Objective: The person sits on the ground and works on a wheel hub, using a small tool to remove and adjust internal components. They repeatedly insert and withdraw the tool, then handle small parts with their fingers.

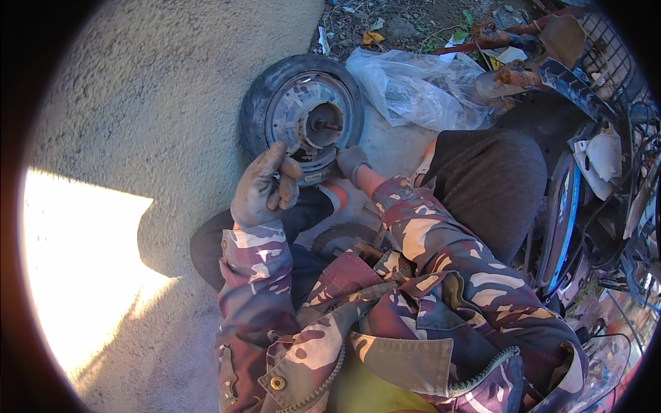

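Think of the wheel (pixel 277 79) as a clock. It is a round wheel with a black tire, a dusty metal middle and a short dark rod (pixel 330 126) poking out of it. It sits near the top, with a rough pale wall (pixel 172 89) at nine o'clock.

The left hand (pixel 265 189), in a gray glove, is up at seven o'clock, in front of the low edge. Its fingers are bent in toward the thumb. I cannot tell if its grip has something tiny in it.

The right hand (pixel 352 162), in a gray glove too, is at the edge between four and five o'clock. Its fingers are curled and partly hidden, so I cannot tell if its grip is grasping the wheel.

A crinkly clear plastic bag (pixel 413 89) lies between two and three o'clock. Farther out, at three o'clock, is a messy pile of old parts (pixel 602 162). A bright sunny patch (pixel 82 268) shines at eight o'clock.
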`<action>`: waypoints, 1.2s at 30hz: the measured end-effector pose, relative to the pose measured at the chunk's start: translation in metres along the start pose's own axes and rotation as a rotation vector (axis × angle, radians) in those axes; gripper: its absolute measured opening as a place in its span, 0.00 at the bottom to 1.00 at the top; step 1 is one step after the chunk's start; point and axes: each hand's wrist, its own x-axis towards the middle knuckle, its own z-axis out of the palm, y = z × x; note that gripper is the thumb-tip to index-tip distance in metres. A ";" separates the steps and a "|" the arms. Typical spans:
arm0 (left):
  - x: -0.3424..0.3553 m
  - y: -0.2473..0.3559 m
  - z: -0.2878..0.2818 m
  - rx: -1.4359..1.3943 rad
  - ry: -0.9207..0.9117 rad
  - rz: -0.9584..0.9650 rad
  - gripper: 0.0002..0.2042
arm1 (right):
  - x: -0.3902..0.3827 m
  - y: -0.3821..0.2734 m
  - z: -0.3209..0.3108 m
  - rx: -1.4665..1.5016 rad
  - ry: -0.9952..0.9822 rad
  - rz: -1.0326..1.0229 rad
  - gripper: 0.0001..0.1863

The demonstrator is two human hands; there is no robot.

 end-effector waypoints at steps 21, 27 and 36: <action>-0.014 0.001 0.014 0.076 0.031 0.012 0.25 | -0.048 0.001 -0.037 0.087 -0.222 -0.099 0.21; -0.017 -0.004 0.039 0.010 -0.034 0.014 0.25 | -0.058 -0.004 -0.086 -0.596 -0.072 -0.426 0.19; -0.003 -0.026 0.065 0.022 -0.042 0.018 0.23 | -0.064 0.005 -0.131 0.178 -0.394 0.213 0.32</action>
